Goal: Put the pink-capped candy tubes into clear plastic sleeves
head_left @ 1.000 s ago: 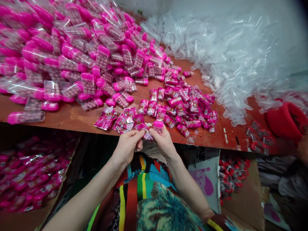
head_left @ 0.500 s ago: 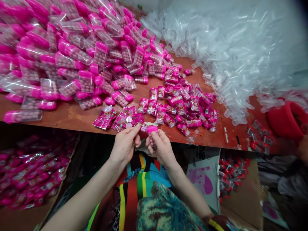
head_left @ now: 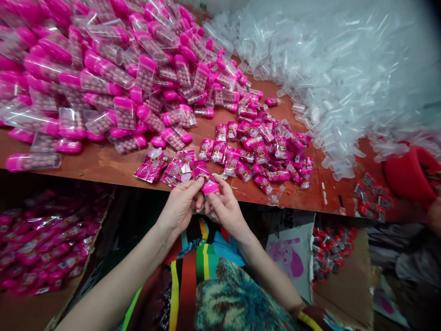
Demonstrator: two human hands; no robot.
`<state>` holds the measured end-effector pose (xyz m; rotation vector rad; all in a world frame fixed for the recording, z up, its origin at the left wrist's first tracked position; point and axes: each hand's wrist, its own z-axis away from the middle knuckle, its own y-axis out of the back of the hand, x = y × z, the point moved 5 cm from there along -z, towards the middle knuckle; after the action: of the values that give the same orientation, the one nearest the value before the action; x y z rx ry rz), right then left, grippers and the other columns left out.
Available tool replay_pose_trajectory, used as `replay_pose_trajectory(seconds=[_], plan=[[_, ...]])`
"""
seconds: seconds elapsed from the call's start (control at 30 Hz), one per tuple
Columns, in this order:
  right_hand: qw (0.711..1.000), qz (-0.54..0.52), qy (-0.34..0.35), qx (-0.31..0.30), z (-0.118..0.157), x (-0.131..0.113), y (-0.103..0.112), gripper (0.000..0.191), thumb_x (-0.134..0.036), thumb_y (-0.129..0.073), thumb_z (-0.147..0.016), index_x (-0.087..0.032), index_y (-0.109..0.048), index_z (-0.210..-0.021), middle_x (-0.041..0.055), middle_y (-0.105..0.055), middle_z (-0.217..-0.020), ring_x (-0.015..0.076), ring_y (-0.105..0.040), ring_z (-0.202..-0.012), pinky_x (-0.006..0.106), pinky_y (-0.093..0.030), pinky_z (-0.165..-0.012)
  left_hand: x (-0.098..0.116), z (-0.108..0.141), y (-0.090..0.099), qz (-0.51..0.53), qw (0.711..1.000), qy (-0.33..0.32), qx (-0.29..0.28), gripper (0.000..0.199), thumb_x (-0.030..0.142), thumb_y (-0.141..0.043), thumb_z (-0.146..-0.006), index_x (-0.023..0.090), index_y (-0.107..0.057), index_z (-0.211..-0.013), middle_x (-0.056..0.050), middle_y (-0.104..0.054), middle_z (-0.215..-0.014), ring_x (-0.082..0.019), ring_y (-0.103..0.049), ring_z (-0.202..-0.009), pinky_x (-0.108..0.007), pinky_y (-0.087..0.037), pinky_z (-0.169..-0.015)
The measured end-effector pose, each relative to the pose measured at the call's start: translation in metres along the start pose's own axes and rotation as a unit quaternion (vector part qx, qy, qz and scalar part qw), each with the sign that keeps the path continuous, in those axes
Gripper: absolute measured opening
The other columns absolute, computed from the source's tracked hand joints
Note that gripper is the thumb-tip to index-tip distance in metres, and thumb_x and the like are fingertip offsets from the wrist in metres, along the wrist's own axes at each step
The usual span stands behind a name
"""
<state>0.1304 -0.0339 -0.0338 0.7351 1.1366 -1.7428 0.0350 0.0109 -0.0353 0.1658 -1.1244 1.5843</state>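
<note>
Over the table's front edge, my left hand (head_left: 181, 204) and my right hand (head_left: 225, 207) meet with fingers closed. Between them is a small pink-capped candy container (head_left: 210, 186), its lower part hidden by my fingers. My right thumb and fingers pinch it; my left thumb and fingertips press at its left side. Whether a wrapper is around it I cannot make out. Flat pink printed wrappers (head_left: 186, 166) lie just beyond my left fingertips. Farther right is a heap of small containers in pink printed wrappers (head_left: 262, 149).
A large pile of pink-capped candy containers (head_left: 113, 78) covers the left of the table (head_left: 103, 163). Empty clear tubes (head_left: 330, 92) are heaped at right, near a red bucket (head_left: 408, 174). Below stand boxes of wrapped pink pieces (head_left: 44, 243) and red-capped pieces (head_left: 332, 253). Another person's hand (head_left: 434, 211) shows at right.
My right hand has moved left, bringing the candy container against my left fingers. The container was upright and apart from the left hand's fingertips; now it is tilted and mostly covered.
</note>
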Motion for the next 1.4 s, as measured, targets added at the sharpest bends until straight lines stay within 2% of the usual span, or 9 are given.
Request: replay_pose_trajectory(seconds=[0.17,0.3,0.43,0.5,0.77,1.03,1.1,1.27,1.4], plan=[[0.988,0.112,0.076,0.069,0.002,0.001,0.006,0.054,-0.038,-0.063,-0.088,-0.031,-0.041,-0.137,-0.0046,-0.056,-0.07,0.0105,-0.051,-0.057,0.024,-0.044,-0.055,0.004,0.002,0.0,0.001,1.0,-0.006,0.014,0.037,0.044,-0.068,-0.081,0.017,-0.053,-0.06,0.004,-0.047,-0.039,-0.009,-0.042,-0.036,-0.022,-0.031,-0.041],[0.99,0.109,0.066,0.057,0.003,-0.006,0.009,0.048,-0.041,-0.062,-0.088,-0.03,-0.046,-0.132,-0.0048,-0.057,-0.065,0.01,-0.047,-0.05,0.022,-0.039,-0.048,0.009,0.004,0.006,-0.042,0.997,-0.025,0.059,0.038,0.046,-0.068,-0.079,0.017,-0.055,-0.059,0.004,-0.047,-0.039,-0.008,-0.04,-0.035,-0.022,-0.029,-0.04],[1.0,0.016,0.001,0.009,0.003,-0.005,0.006,0.055,-0.047,-0.06,-0.088,-0.031,-0.039,-0.135,-0.0079,-0.056,-0.059,0.004,-0.026,-0.034,0.018,-0.019,-0.035,0.01,0.005,0.008,-0.055,0.996,-0.032,0.069,0.039,0.045,-0.07,-0.077,0.017,-0.053,-0.055,0.004,-0.046,-0.039,-0.008,-0.04,-0.035,-0.023,-0.029,-0.04],[1.0,0.0,-0.011,0.012,0.003,-0.003,0.005,0.057,-0.049,-0.06,-0.087,-0.031,-0.037,-0.136,-0.0085,-0.056,-0.059,0.003,-0.022,-0.033,0.017,-0.016,-0.033,0.009,0.004,0.009,-0.054,0.995,-0.03,0.073,0.04,0.044,-0.071,-0.077,0.017,-0.053,-0.054,0.003,-0.046,-0.039,-0.008,-0.04,-0.035,-0.022,-0.029,-0.04],[0.997,0.068,0.041,0.015,0.006,0.0,0.003,0.054,-0.044,-0.058,-0.091,-0.03,-0.036,-0.138,-0.0061,-0.057,-0.062,0.0086,-0.042,-0.044,0.021,-0.03,-0.042,0.003,0.003,0.011,-0.061,0.995,-0.033,0.07,0.036,0.044,-0.071,-0.078,0.017,-0.058,-0.058,0.004,-0.046,-0.04,-0.009,-0.041,-0.036,-0.023,-0.028,-0.04],[0.998,0.051,0.018,0.027,0.003,0.004,0.006,0.047,-0.046,-0.058,-0.089,-0.029,-0.044,-0.13,-0.0069,-0.055,-0.058,0.0063,-0.032,-0.037,0.02,-0.023,-0.037,0.005,0.003,0.008,-0.048,0.994,-0.044,0.088,0.037,0.039,-0.072,-0.077,0.016,-0.055,-0.054,0.004,-0.045,-0.039,-0.008,-0.039,-0.036,-0.022,-0.027,-0.04],[0.997,0.052,0.036,0.051,0.001,0.004,0.009,0.048,-0.045,-0.058,-0.09,-0.028,-0.042,-0.132,-0.0067,-0.055,-0.059,0.0067,-0.036,-0.039,0.02,-0.027,-0.038,0.004,0.003,0.009,-0.035,0.994,-0.033,0.099,0.037,0.039,-0.071,-0.078,0.016,-0.054,-0.054,0.004,-0.045,-0.038,-0.007,-0.038,-0.035,-0.022,-0.026,-0.039],[0.963,0.196,0.145,0.113,0.009,-0.009,0.026,0.04,-0.037,-0.055,-0.093,-0.023,-0.048,-0.13,-0.0027,-0.059,-0.07,0.0109,-0.055,-0.06,0.022,-0.046,-0.056,0.006,0.002,0.016,-0.005,0.991,-0.032,0.132,0.036,0.037,-0.073,-0.076,0.017,-0.051,-0.056,0.004,-0.045,-0.037,-0.008,-0.037,-0.035,-0.022,-0.025,-0.038],[0.917,0.359,0.169,0.025,0.018,-0.015,0.021,0.046,-0.033,-0.057,-0.092,-0.023,-0.046,-0.135,-0.0018,-0.062,-0.074,0.0104,-0.055,-0.056,0.023,-0.047,-0.055,0.005,0.001,0.014,-0.004,0.993,-0.018,0.112,0.034,0.038,-0.071,-0.077,0.017,-0.053,-0.058,0.004,-0.044,-0.038,-0.008,-0.037,-0.035,-0.021,-0.026,-0.039]])
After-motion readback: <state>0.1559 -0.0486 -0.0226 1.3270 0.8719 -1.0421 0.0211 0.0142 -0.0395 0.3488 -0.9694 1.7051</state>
